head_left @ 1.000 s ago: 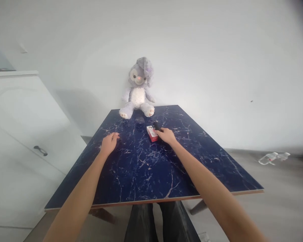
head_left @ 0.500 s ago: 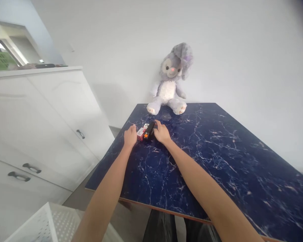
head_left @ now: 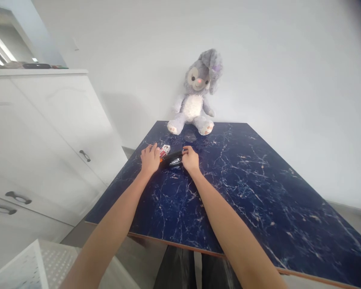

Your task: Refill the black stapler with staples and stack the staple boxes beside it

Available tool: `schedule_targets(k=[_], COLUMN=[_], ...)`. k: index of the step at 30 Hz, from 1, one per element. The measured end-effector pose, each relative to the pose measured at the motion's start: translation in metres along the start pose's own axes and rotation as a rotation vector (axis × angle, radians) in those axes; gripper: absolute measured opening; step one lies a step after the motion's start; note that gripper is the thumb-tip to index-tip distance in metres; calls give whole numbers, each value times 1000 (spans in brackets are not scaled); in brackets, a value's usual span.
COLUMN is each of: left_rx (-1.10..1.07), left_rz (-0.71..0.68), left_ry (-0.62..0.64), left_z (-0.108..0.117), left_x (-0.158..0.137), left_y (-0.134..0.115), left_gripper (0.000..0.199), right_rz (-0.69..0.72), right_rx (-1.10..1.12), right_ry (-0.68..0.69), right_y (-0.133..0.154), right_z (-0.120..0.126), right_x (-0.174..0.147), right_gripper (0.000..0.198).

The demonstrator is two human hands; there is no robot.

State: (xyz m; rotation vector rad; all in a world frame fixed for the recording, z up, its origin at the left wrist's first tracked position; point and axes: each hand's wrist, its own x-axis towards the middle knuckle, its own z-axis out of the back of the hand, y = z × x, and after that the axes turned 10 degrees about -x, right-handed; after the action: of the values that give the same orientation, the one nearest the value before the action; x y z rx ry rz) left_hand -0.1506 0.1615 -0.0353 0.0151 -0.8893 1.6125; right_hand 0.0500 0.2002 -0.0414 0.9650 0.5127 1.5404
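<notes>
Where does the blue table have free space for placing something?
Bare tabletop lies between the right forearm and right edge, and between right and left forearm. Crowded: left hand, box, black object, right hand; behind them, plush toy.

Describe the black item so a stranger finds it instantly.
Start at the blue marbled table and the plush toy at its far edge. In front of the toy, a long black item spans the gap between the left hand and right hand. Its black body with an orange end sets it apart from the red-and-white box beside it.
</notes>
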Motion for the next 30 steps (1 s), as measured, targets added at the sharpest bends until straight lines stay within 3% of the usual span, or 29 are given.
schedule_targets(k=[6, 13, 18, 22, 25, 30], left_rx=[80, 158, 67, 0, -13, -9], left_rz=[32, -44, -34, -35, -30, 14], left_ry=[47, 19, 20, -31, -58, -47], left_z=[0, 2, -1, -6, -6, -7], left_x=[2, 5, 7, 6, 3, 1], left_y=[-1, 0, 1, -5, -10, -10], left_gripper=[55, 54, 52, 50, 57, 52], right_rz=[-169, -218, -38, 106, 114, 0], right_rx=[308, 453, 241, 13, -33, 41], right_ry=[-172, -205, -43, 107, 169, 49], right_y=[-8, -13, -17, -9, -5, -12], right_z=[-1, 3, 19, 26, 26, 22], right_x=[5, -1, -26, -35, -36, -32], right_gripper=[36, 30, 35, 55, 61, 64])
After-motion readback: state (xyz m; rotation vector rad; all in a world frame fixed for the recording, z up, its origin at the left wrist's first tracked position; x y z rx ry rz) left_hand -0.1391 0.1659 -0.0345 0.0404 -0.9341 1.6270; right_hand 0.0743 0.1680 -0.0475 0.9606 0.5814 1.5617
